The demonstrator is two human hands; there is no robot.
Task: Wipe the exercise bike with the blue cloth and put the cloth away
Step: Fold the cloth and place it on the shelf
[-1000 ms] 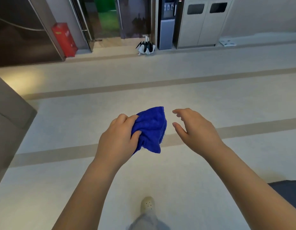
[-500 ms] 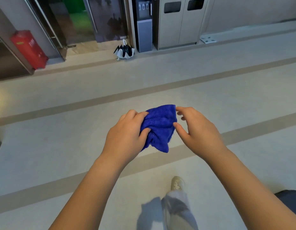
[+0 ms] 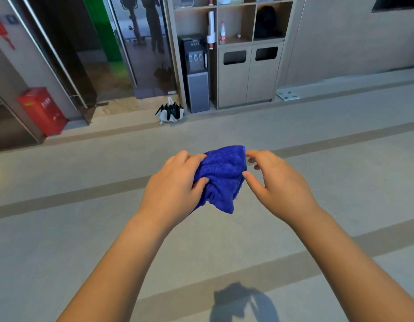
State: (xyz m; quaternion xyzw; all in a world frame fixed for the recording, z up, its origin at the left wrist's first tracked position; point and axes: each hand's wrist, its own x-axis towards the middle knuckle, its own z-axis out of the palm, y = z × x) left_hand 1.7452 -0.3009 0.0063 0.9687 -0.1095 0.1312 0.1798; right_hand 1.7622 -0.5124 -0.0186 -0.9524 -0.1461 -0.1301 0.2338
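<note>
I hold a crumpled blue cloth [image 3: 221,177] in front of me at chest height above the floor. My left hand [image 3: 175,187] grips its left side, with the thumb pressed into the folds. My right hand [image 3: 273,182] is at the cloth's right edge, its fingers loosely curved, and its thumb tip and forefinger tip just meet the fabric. The reflection in the glass door [image 3: 141,43] at the far wall shows a shape like an exercise bike; no bike is in direct view.
Ahead stand a red box [image 3: 41,110], a folded black-and-white umbrella [image 3: 170,112], a water dispenser [image 3: 196,73] and a cabinet with two bin slots [image 3: 247,75] under open shelves. A white floor scale [image 3: 288,95] lies right of it. Pale floor with darker stripes stretches between.
My right hand closed the gap and reached the cloth's right edge. The view has lifted and moved toward the cabinet wall; my foot has left the frame.
</note>
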